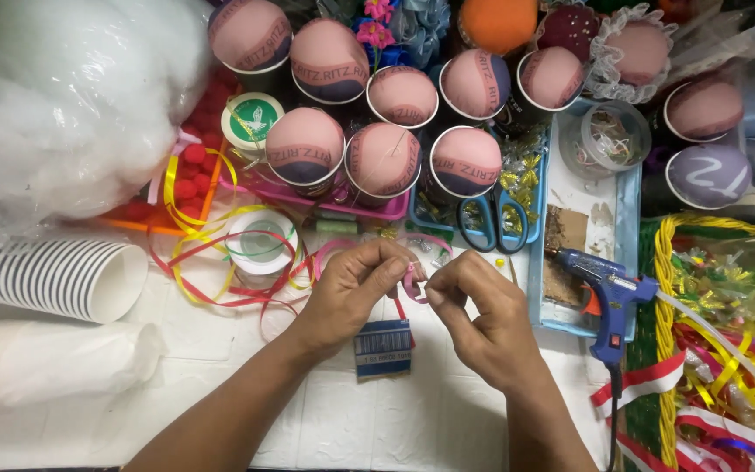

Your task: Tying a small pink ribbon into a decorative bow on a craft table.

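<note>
My left hand and my right hand meet over the middle of the white table, fingertips pinched together on a short pink ribbon bent into a loop. A thin thread or pin seems to run between the fingertips; I cannot tell which. Just below the hands lies a small blue striped card. Behind the hands stand several paper cups topped with pink fabric domes.
A blue glue gun rests right of my right hand on a light blue tray. Blue-handled scissors, a ribbon spool, tangled red and yellow ribbon, stacked paper cups, white stuffing and a ribbon-filled basket surround them.
</note>
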